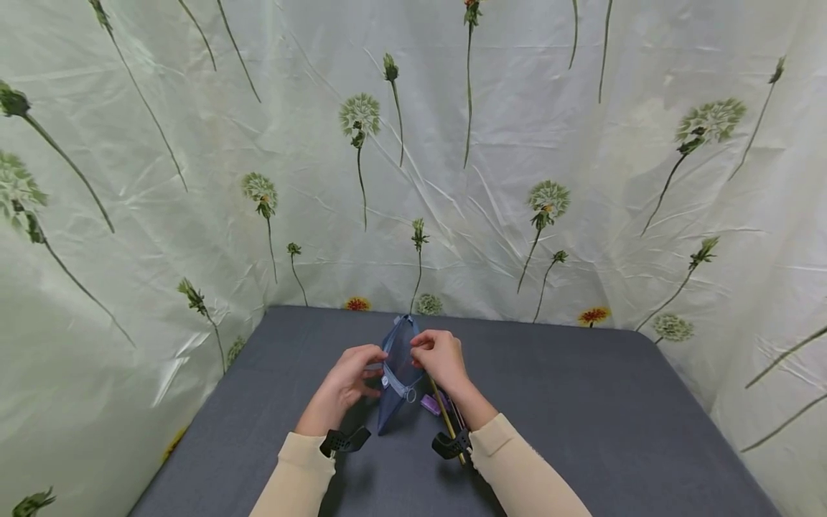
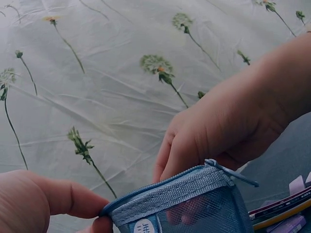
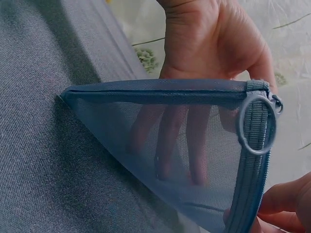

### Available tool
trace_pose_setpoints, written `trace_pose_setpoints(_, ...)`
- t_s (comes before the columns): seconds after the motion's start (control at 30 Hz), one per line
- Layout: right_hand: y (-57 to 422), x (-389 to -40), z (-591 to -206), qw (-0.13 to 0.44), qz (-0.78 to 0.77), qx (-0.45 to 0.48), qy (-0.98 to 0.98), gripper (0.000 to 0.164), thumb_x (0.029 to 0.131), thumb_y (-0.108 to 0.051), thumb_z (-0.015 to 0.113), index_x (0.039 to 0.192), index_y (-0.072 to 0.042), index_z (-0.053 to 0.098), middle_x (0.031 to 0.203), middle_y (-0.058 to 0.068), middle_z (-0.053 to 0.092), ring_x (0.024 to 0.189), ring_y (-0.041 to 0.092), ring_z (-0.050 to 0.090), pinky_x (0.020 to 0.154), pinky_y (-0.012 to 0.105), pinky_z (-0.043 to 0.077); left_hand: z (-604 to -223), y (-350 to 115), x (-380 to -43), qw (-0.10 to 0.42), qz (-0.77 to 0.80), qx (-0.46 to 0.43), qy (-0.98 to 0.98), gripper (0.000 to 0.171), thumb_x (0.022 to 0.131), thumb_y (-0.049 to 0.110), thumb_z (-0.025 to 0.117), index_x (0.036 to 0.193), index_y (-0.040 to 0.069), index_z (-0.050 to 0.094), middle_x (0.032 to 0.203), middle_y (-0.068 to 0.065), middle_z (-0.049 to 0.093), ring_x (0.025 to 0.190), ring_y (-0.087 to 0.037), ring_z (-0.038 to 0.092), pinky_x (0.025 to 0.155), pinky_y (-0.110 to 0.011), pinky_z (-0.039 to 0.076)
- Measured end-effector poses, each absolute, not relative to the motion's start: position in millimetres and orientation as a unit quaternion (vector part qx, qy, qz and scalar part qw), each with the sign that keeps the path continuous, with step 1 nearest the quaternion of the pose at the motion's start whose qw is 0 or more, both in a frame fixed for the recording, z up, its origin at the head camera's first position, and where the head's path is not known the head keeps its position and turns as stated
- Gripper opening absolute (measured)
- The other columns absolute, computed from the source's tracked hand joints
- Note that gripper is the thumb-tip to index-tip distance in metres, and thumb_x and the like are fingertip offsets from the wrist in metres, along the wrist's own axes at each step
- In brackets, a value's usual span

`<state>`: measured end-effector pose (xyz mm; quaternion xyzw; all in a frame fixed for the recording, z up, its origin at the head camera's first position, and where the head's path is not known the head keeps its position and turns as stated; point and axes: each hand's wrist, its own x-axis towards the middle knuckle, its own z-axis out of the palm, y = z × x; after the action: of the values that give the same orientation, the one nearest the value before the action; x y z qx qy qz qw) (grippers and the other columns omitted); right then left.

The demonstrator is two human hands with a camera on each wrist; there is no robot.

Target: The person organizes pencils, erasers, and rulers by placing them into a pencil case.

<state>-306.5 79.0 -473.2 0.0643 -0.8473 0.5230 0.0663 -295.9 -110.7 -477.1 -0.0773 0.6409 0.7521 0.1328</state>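
Observation:
A blue mesh zipper pouch (image 1: 391, 406) stands on edge between the two hands, its zipper side spread apart. My left hand (image 1: 349, 375) pinches the zipper rim at its left between thumb and forefinger; the other fingers lie behind the mesh in the right wrist view. On the opposite rim, my right hand (image 1: 442, 357) pinches with bent fingers, and its fingertips show through the mesh in the left wrist view. A round pull ring (image 3: 240, 127) hangs at one end of the zipper. The pouch's white label (image 2: 144, 226) faces the left wrist camera.
Under my right wrist lie a yellow pencil (image 1: 442, 403), dark slim pencils (image 2: 282, 203) and a small purple block (image 1: 429, 404). They rest on the dark grey table (image 1: 549, 409). A white curtain with dandelion prints (image 1: 452, 194) hangs behind the table and along its sides.

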Motion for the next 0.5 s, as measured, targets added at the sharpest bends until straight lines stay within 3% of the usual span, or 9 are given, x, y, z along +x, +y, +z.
trace_pose_setpoints(0.5, 84.5, -302.8, -467.1, 0.087, 0.508, 0.079, -0.853, 0.007, 0.088, -0.007, 0.072, 0.090, -0.013, 0.075, 0.074, -0.002, 0.071, 0.062, 0.012, 0.067, 0.058, 0.030, 0.056, -479.4, -111.2, -298.1, 0.131, 0.753, -0.075, 0.640, 0.017, 0.086, 0.014, 0.064, 0.070, 0.014, 0.058, 0.114, -0.019, 0.054, 0.109, -0.046, 0.051, 0.071, -0.073, 0.044)
